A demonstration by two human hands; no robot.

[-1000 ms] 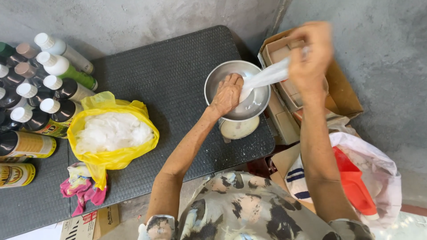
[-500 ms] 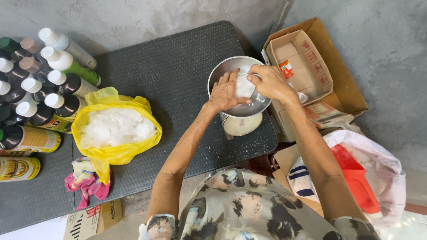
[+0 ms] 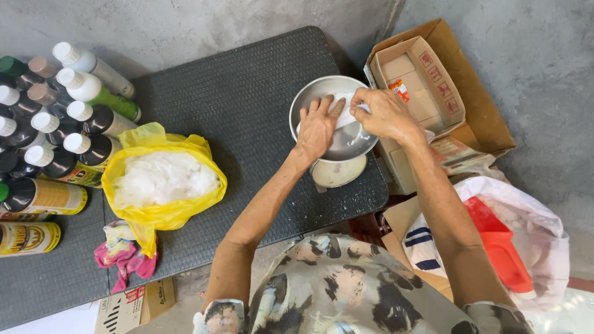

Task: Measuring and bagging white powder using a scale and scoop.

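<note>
A round metal bowl [image 3: 312,93] stands on a small scale [image 3: 337,173] at the right end of the dark table [image 3: 247,111]. My left hand [image 3: 317,128] lies flat inside the bowl, fingers spread, pressing on a white bag [image 3: 346,114]. My right hand [image 3: 387,111] pinches the upper edge of that same white bag over the bowl's right side. An open yellow plastic bag [image 3: 162,210] full of white material sits on the table to the left of my arms.
Several capped bottles [image 3: 68,117] crowd the table's left end, with cans [image 3: 28,238] in front and a pink cloth [image 3: 127,256] near the front edge. Cardboard boxes [image 3: 427,80] stand to the right of the table. A white sack with a red scoop [image 3: 501,247] lies at lower right.
My right hand came down from high above the box, bringing the stretched white bag into the bowl. My left hand has flattened onto the bag inside the bowl.
</note>
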